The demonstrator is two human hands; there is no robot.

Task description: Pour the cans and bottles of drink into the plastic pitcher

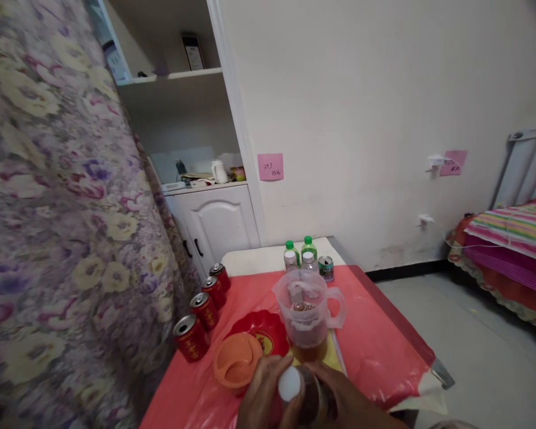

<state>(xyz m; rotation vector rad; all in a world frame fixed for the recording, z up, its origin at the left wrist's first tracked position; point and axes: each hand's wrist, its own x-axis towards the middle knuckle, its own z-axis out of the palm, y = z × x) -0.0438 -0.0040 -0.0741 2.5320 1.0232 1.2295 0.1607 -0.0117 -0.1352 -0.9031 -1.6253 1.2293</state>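
Observation:
Close to the table's near edge, a bottle with a white cap and dark brown contents is held between both my hands. My left hand has its fingers closed around the capped end. Wrapped round the bottle's body from the right is my right hand. Just beyond them stands a clear plastic measuring jug, handle to the right, with some brownish liquid low inside. An orange divided bowl sits left of my hands, partly over a red scalloped plate.
Several red drink cans line the table's left side. Behind the jug stand two green-capped bottles, two white-capped bottles and an opened tin can. A red sheet covers the table. A floral curtain hangs at left.

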